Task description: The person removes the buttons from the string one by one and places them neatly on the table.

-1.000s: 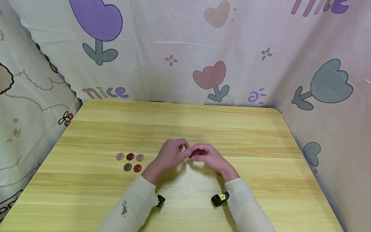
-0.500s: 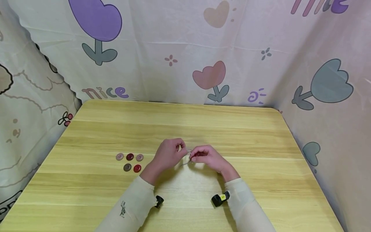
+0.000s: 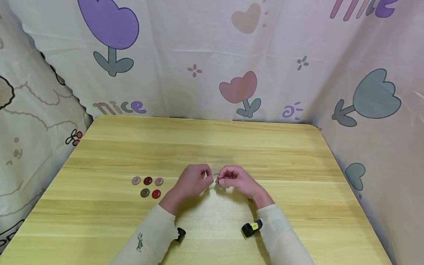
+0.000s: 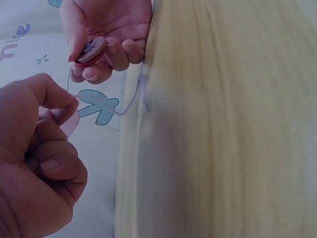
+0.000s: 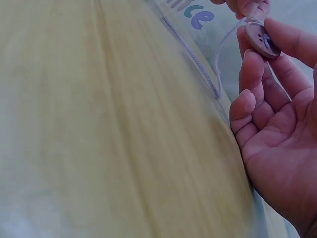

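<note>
My left hand [image 3: 195, 180] pinches a thin pale purple string [image 4: 119, 113] between thumb and forefinger. Part of it hangs in a loose bend below the hands. Beside it, my right hand [image 3: 236, 180] pinches a brownish-pink button [image 5: 262, 40] by its edge, and string passes through one of the holes. Against that button's back lies a red button [image 4: 85, 64], of which only the rim shows in the left wrist view. Both hands are held above the middle of the table, a small gap between them.
To the left of the hands, several loose buttons lie flat on the wooden table [image 3: 265, 147]: two pinkish, a dark red button [image 3: 147, 180], a grey-brown button [image 3: 144, 193] and a bright red button [image 3: 156, 194]. Printed cloth [image 3: 172, 84] hangs behind the table.
My left hand has drawn slightly left, away from the right hand, so string now shows between them. The right hand stays nearly in place with the buttons.
</note>
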`<action>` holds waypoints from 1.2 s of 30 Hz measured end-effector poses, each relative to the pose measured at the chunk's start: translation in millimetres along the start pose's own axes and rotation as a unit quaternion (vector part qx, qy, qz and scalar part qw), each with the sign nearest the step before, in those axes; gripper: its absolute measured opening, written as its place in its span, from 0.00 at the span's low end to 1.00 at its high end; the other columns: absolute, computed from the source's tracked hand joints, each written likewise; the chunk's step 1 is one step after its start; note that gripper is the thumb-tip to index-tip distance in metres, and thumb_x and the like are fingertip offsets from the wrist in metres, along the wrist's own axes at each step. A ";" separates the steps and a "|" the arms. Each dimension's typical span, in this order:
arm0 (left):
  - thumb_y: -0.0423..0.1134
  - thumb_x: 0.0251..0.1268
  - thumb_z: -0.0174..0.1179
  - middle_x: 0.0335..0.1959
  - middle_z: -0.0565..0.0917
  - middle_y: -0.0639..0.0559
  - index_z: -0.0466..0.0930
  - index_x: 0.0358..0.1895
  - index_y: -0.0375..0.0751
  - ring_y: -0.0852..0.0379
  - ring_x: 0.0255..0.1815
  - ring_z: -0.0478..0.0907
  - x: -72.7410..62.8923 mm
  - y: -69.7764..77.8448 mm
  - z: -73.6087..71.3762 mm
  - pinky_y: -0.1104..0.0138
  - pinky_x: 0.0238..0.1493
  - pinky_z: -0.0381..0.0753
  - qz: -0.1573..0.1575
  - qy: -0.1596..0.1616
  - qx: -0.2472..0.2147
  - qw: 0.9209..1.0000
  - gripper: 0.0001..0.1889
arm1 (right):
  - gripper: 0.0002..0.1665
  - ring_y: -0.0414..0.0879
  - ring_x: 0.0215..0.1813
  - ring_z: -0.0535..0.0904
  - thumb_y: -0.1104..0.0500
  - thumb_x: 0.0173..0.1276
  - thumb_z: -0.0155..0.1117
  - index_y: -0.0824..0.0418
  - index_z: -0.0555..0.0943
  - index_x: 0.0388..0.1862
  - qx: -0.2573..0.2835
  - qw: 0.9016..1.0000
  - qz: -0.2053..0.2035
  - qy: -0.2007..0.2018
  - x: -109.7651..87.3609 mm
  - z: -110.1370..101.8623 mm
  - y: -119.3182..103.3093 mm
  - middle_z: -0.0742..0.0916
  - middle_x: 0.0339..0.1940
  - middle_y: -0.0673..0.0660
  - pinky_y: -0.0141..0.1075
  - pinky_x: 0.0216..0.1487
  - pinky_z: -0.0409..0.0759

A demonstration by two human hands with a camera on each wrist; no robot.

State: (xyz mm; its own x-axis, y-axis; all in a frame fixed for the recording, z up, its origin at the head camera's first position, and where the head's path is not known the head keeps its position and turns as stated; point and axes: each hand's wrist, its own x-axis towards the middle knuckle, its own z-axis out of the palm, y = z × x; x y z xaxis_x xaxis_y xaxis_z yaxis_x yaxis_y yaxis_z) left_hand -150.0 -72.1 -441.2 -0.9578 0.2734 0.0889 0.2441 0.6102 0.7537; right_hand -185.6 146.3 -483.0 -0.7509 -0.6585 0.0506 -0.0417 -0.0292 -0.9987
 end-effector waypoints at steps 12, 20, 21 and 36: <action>0.29 0.58 0.61 0.21 0.69 0.55 0.78 0.25 0.49 0.58 0.23 0.64 -1.4 -5.7 2.9 0.65 0.26 0.64 0.008 0.035 -0.027 0.999 0.10 | 0.10 0.48 0.37 0.82 0.67 0.68 0.64 0.73 0.80 0.45 0.005 0.999 0.023 0.040 -1.9 1.5 -1.6 0.87 0.38 0.64 0.37 0.38 0.78; 0.27 0.57 0.59 0.20 0.68 0.56 0.76 0.24 0.49 0.60 0.22 0.64 -1.2 -9.2 4.6 0.66 0.26 0.63 0.011 0.043 -0.041 0.998 0.11 | 0.05 0.49 0.37 0.78 0.70 0.74 0.54 0.70 0.71 0.46 0.041 0.999 -0.002 0.031 -0.1 1.8 2.8 0.82 0.34 0.63 0.39 0.40 0.76; 0.27 0.58 0.59 0.20 0.69 0.56 0.76 0.24 0.49 0.60 0.22 0.64 -1.1 -9.5 4.8 0.66 0.26 0.64 0.012 0.043 -0.042 0.998 0.11 | 0.04 0.49 0.36 0.78 0.71 0.74 0.54 0.70 0.71 0.45 0.040 0.999 -0.009 0.031 -0.1 1.4 3.0 0.82 0.33 0.64 0.39 0.40 0.76; 0.29 0.58 0.59 0.19 0.68 0.57 0.77 0.25 0.49 0.60 0.21 0.63 0.5 -11.8 5.0 0.66 0.25 0.64 0.028 0.044 -0.046 0.998 0.10 | 0.07 0.50 0.39 0.86 0.74 0.61 0.69 0.78 0.81 0.36 0.025 0.997 -0.024 0.070 -1.6 -3.2 4.3 0.87 0.39 0.68 0.37 0.40 0.83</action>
State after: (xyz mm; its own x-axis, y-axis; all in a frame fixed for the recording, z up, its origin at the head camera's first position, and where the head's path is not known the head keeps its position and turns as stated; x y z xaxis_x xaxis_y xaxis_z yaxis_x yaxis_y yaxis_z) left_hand -152.6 -75.5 -453.3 -0.9534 0.2374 0.1864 0.2872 0.5231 0.8024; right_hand -186.7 149.6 -487.4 -0.8331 -0.5449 0.0948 -0.0493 -0.0976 -0.9940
